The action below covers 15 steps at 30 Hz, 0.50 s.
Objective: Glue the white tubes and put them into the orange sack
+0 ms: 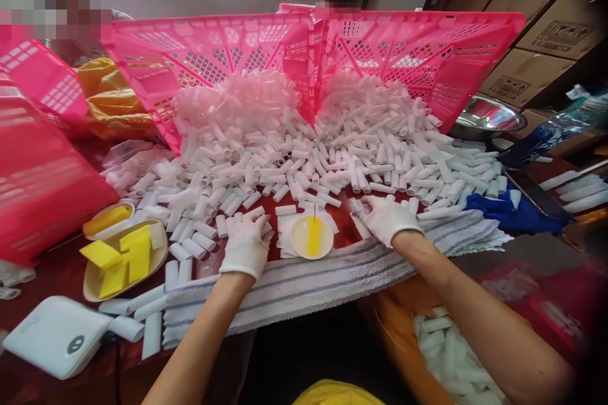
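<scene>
My left hand (246,243), in a white knit glove, rests among loose white tubes (204,230) left of a small round dish. Its fingers are curled, and what they hold, if anything, is hidden. My right hand (387,220), gloved too, is to the right of the dish with bent fingers. A translucent, whitish piece (358,207) lies at its fingertips; I cannot make out its kind. Between my hands sits the cream dish (297,237), bearing a yellow block (313,239) with a thin upright pin (314,210). White material (285,228) lies beneath the dish.
White tubes (294,158) spill from two tipped pink baskets (213,50). A striped towel (304,294) lines the table edge. Left are a tray (161,253) of yellow sponge pieces (139,253) and a white device (57,335). Right are a bottle (546,136) and metal bowl (494,117). People sit beyond.
</scene>
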Each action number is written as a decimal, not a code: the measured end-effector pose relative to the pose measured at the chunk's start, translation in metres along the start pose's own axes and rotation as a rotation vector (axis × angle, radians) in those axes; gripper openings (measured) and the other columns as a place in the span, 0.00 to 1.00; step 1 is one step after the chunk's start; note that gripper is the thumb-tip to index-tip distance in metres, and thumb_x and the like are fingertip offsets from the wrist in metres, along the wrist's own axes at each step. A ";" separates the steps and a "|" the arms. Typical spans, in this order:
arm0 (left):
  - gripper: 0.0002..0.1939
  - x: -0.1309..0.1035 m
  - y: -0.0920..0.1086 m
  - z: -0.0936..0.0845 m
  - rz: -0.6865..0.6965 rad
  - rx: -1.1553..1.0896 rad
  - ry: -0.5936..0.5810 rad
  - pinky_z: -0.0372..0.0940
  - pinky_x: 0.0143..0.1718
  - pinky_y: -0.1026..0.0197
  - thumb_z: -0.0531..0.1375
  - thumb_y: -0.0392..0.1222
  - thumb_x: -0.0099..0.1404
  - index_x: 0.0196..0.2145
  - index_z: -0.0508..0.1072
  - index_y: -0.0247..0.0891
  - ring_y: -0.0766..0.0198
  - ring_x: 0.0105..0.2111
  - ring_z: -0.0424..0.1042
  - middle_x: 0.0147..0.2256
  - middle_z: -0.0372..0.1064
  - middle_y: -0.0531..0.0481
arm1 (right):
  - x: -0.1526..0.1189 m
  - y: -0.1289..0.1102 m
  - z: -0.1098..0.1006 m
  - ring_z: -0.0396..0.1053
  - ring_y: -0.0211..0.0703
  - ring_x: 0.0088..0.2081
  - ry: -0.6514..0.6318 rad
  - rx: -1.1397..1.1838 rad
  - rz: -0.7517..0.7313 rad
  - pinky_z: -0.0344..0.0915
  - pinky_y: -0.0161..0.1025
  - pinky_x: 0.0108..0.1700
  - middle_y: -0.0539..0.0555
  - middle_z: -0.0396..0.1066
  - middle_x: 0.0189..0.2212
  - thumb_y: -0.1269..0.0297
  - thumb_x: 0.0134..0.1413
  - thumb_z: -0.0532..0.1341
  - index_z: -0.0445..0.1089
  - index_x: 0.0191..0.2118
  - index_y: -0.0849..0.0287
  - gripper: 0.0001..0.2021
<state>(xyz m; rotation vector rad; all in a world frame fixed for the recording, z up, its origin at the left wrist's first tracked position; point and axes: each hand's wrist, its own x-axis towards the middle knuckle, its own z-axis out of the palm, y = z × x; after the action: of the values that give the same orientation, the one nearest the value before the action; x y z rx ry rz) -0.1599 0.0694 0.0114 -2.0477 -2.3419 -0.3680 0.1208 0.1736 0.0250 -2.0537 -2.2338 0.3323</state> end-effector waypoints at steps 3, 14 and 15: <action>0.18 0.004 -0.002 0.006 -0.047 0.031 -0.061 0.61 0.42 0.51 0.55 0.41 0.59 0.47 0.71 0.40 0.49 0.44 0.62 0.42 0.68 0.41 | 0.001 -0.016 0.008 0.69 0.58 0.40 -0.097 0.075 -0.001 0.61 0.50 0.43 0.63 0.73 0.38 0.64 0.47 0.61 0.71 0.44 0.57 0.16; 0.13 -0.024 0.026 0.002 -0.263 -0.445 0.011 0.64 0.41 0.60 0.51 0.38 0.62 0.44 0.67 0.39 0.61 0.38 0.70 0.38 0.71 0.47 | -0.040 0.011 0.018 0.73 0.45 0.32 -0.185 1.194 0.109 0.70 0.42 0.37 0.56 0.73 0.31 0.63 0.46 0.60 0.67 0.41 0.60 0.14; 0.13 -0.023 0.027 0.003 -0.274 -0.483 -0.008 0.64 0.40 0.61 0.50 0.38 0.62 0.44 0.67 0.39 0.62 0.38 0.71 0.38 0.71 0.48 | -0.041 0.013 0.021 0.72 0.44 0.32 -0.138 1.085 0.091 0.70 0.42 0.38 0.56 0.73 0.31 0.63 0.46 0.59 0.67 0.41 0.60 0.14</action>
<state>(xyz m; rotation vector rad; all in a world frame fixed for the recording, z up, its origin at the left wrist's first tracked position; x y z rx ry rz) -0.1293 0.0505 0.0090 -1.8711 -2.7556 -1.0222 0.1329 0.1322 0.0047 -1.5026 -1.4146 1.3481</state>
